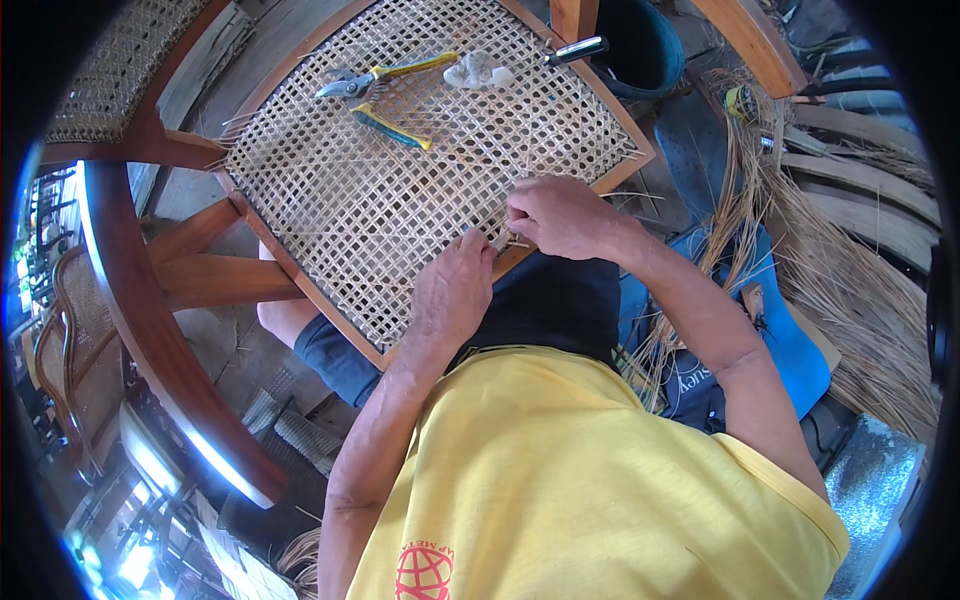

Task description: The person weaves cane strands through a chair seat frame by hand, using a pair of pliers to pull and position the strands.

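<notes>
A chair seat of woven cane in a brown wooden frame lies in front of me, its near edge close to my lap. At that near edge my left hand is closed, with a small pale piece at its fingertips that I cannot make out for sure. Just right of it my right hand is curled in a pinch over the weave; whatever its fingers hold is hidden. Farther up the seat rest pruning shears with yellow and green handles, spread apart. Beside them sits a crumpled whitish lump.
A black marker-like tube lies at the seat's far right edge, near a dark green bucket. Long cane strands spread on the right, by a blue plastic seat. A curved wooden chair part stands at left.
</notes>
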Tool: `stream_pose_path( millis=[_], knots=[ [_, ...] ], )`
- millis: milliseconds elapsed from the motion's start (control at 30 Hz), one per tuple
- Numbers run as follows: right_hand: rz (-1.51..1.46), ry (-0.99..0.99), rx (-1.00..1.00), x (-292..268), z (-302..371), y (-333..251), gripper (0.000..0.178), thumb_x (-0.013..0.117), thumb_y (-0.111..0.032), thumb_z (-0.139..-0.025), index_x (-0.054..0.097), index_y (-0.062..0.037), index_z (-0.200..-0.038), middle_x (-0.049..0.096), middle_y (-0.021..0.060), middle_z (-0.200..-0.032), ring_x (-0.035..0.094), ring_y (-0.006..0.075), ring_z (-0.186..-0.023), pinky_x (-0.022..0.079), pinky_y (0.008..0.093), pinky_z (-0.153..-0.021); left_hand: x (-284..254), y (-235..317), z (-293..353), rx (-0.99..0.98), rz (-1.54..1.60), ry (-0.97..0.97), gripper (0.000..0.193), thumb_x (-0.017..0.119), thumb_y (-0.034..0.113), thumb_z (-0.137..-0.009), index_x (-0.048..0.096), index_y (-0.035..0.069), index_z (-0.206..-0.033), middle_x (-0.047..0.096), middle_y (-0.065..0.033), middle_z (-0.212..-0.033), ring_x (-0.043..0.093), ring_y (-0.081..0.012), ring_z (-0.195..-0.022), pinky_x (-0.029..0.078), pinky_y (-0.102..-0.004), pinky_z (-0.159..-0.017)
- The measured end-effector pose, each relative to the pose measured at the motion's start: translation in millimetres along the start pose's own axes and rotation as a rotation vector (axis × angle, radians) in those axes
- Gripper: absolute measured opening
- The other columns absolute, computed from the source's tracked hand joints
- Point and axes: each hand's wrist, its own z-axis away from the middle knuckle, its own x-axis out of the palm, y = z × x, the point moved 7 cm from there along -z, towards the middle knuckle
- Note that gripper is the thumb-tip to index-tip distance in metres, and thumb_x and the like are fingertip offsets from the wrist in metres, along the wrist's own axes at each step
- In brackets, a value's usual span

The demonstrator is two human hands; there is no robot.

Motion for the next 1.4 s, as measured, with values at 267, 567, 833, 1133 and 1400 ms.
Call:
stream_pose_path(
  millis=[267,567,833,1133,1400],
  knots=[
    [-0.113,-0.047,-0.077,-11.5,-2.1,1.2,0.01,0.063,-0.01,-0.086,0.064,-0.0002,-0.087,0.064,0.0151,-0.087,0.063,0.0333,-0.086,0.05,0.0432,-0.078,-14.7,28.5,-18.6,-0.113,-0.341,-0.301,0.016,0.059,0.017,-0.098,0.064,0.004,-0.107,0.072,-0.0193,-0.091,0.071,-0.0409,-0.09,0.056,-0.0519,-0.076],
    [-0.09,-0.114,-0.055,-10.4,-4.8,12.4,0.008,0.063,-0.007,-0.086,0.063,0.0005,-0.088,0.06,0.0164,-0.091,0.062,0.0332,-0.094,0.048,0.044,-0.084,-20.3,47.0,-39.6,-0.021,-0.439,-0.43,0.014,0.064,0.01,-0.092,0.071,0.001,-0.101,0.073,-0.0208,-0.099,0.073,-0.0379,-0.096,0.059,-0.0485,-0.083],
    [0.015,-0.006,-0.146,-3.6,-1.1,-6.8,0.01,0.069,-0.01,-0.09,0.063,-0.002,-0.092,0.061,0.0141,-0.096,0.062,0.036,-0.1,0.049,0.046,-0.087,-4.8,10.3,-22.9,-0.109,-0.145,-0.268,0.02,0.057,0.016,-0.098,0.067,-0.002,-0.1,0.071,-0.0269,-0.09,0.07,-0.0467,-0.089,0.055,-0.0546,-0.081],
    [-0.064,-0.001,-0.083,-4.6,9.8,-9.4,0.012,0.068,-0.008,-0.088,0.064,-0.0026,-0.098,0.066,0.0136,-0.096,0.065,0.0366,-0.093,0.052,0.0455,-0.081,4.9,1.9,-12.0,-0.091,-0.053,-0.203,0.024,0.055,0.019,-0.101,0.061,-0.003,-0.099,0.069,-0.0298,-0.087,0.069,-0.0481,-0.086,0.054,-0.0557,-0.082],
    [-0.271,0.243,0.297,-14.1,48.3,15.5,0.016,0.067,-0.008,-0.088,0.068,-0.0001,-0.102,0.069,0.0158,-0.092,0.067,0.0349,-0.083,0.052,0.0427,-0.077,-21.1,-28.7,6.9,-0.155,0.174,-0.004,0.028,0.073,0.024,-0.09,0.063,-0.002,-0.091,0.067,-0.0212,-0.08,0.066,-0.0415,-0.077,0.05,-0.0494,-0.071]
  ],
)
